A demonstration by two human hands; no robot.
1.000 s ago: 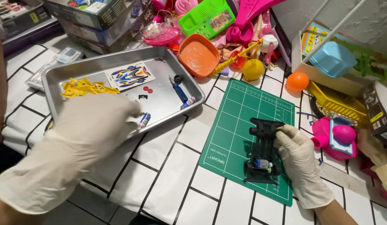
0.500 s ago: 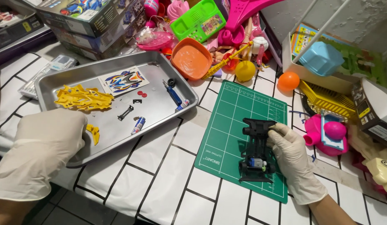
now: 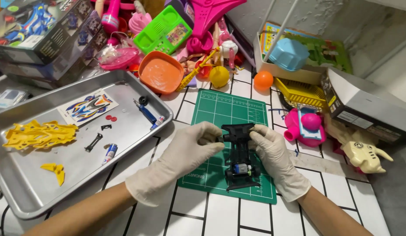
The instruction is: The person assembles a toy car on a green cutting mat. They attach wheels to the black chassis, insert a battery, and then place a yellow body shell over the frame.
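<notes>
White-gloved left hand [image 3: 182,159] has left the metal tray [image 3: 24,199] and now pinches the front of the black toy car chassis [image 3: 241,157]; right hand [image 3: 275,159] grips its opposite side. Chassis lies on the green cutting mat [image 3: 220,111], small motor exposed at rear.

Brushed metal tray [image 3: 24,205], matt green mat [image 3: 220,109] — black plastic chassis [image 3: 241,150], glossy.

I'm at a hobby bench at home, it seems: a white tiled tabletop [image 3: 220,218] carrying a green cutting mat [image 3: 220,113], a metal tray [image 3: 19,192] of small model-car parts, boxed model kits [image 3: 41,35] stacked at the back, and a heap of bright plastic toys [image 3: 190,30] against a rough grey wall [image 3: 325,17].
</notes>
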